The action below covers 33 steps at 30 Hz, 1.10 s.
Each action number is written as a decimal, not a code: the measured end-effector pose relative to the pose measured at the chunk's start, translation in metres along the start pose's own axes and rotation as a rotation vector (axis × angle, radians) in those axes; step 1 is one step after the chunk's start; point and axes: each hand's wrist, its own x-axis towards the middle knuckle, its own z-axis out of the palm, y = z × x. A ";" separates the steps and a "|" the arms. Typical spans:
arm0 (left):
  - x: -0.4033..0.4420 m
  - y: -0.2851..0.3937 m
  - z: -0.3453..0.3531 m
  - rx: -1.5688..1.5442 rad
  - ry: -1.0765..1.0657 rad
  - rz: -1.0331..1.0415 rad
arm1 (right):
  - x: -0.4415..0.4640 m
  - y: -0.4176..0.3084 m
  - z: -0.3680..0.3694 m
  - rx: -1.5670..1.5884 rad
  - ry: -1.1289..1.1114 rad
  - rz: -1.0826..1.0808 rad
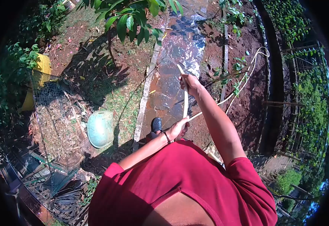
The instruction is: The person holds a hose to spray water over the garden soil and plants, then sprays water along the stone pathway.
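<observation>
A pale cream hose (186, 101) runs between my two hands. My right hand (191, 83) is closed around it a short way behind its open end, which points up the wet path. Lower down, close to my body, my left hand (178, 129) has its fingers around the hose where it bends. A dark band circles the left wrist. From that bend the hose trails off to the right over the soil and loops back at the far right. Whether water leaves the hose end cannot be made out.
A wet paved path (172, 49) with a pale kerb (144, 100) lies ahead. On the left are an upturned green basin (101, 129), a wire-mesh enclosure (55, 113) of dry straw, and a yellow container (42, 69). A leafy tree (129, 22) overhangs the path's left side.
</observation>
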 end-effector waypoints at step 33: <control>0.010 -0.015 0.018 0.065 -0.048 -0.041 | 0.017 0.017 -0.040 -0.470 0.170 0.165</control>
